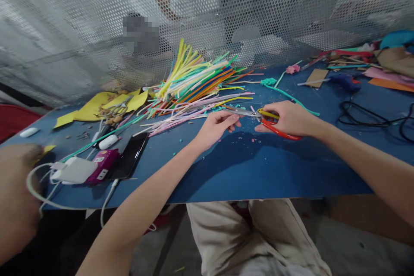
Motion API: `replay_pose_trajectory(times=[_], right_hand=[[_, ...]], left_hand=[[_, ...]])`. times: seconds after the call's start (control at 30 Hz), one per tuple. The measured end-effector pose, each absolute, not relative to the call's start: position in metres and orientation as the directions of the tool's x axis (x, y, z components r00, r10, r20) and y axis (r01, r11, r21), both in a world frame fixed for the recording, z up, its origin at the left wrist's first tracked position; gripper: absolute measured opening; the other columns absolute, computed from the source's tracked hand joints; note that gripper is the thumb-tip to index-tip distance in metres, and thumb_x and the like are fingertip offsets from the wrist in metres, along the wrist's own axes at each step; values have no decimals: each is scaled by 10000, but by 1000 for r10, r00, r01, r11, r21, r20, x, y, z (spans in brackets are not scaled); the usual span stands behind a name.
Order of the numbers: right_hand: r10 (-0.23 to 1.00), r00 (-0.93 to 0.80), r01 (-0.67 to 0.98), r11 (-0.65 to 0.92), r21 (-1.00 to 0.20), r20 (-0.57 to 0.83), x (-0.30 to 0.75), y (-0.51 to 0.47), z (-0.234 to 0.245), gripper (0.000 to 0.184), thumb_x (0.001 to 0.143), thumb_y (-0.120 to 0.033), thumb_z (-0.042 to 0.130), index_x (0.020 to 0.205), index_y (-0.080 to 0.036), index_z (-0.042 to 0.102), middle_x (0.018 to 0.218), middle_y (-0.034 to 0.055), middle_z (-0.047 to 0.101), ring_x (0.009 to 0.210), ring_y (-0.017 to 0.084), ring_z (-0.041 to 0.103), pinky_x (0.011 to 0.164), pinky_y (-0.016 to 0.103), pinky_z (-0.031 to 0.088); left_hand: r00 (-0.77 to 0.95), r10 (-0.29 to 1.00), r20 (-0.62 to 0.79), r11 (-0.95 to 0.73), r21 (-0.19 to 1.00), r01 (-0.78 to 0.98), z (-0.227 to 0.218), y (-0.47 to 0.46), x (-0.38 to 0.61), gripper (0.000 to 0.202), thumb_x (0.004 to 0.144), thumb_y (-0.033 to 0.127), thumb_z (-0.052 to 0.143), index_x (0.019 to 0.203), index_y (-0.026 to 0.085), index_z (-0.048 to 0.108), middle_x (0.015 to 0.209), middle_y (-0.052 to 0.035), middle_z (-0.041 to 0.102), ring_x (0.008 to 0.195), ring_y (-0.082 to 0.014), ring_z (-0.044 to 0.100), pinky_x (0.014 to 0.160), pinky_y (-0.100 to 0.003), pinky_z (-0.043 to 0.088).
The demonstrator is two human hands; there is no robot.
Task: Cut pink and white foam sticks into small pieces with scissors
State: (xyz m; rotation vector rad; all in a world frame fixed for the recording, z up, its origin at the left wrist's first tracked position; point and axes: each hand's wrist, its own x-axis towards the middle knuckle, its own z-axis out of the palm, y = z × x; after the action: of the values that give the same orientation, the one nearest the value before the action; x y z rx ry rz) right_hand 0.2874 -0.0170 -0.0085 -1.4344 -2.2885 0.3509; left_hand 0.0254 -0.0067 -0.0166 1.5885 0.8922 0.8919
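My right hand (289, 118) is closed round the red and yellow handles of a pair of scissors (258, 116), whose metal blades point left. My left hand (216, 127) pinches something small at the blade tips; I cannot make out what it is. Both hands hover over the blue table (246, 168), just in front of a big heap of coloured pipe cleaners (197, 82). Small cut bits lie scattered on the table around the hands.
Yellow paper scraps and another pair of scissors (111, 105) lie at the left. A black phone (129, 157), a white charger (76, 170) and cables sit near the front left edge. Black cable (371, 116) and craft scraps (362, 62) fill the right. A perforated metal screen stands behind.
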Motion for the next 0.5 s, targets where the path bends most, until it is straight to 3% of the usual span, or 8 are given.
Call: replay_pose_trajectory(times=[0.27,0.5], right_hand=[[894,-425,736,431,-522,140,285,-17,-9,495,720,-710,721,742,-234,585,668,-17,588,611,150,466,585,288,369],[901,-403,717,421,-556,163,284,-18,-5,449,693,-643,766,733,-226,604,651,-25,593,614,145,449,599,297,385]], left_hand=[[468,869,159,-242,962,124,-7,-12,23,333,866,457,690,908,139,782,876,-82,763,647,-106,553,656,-246,477],[451,889,76,-130,987,91,-5,-12,23,361,829,464,736,932,120,773,951,-117,772,669,-117,605,675,-268,527]])
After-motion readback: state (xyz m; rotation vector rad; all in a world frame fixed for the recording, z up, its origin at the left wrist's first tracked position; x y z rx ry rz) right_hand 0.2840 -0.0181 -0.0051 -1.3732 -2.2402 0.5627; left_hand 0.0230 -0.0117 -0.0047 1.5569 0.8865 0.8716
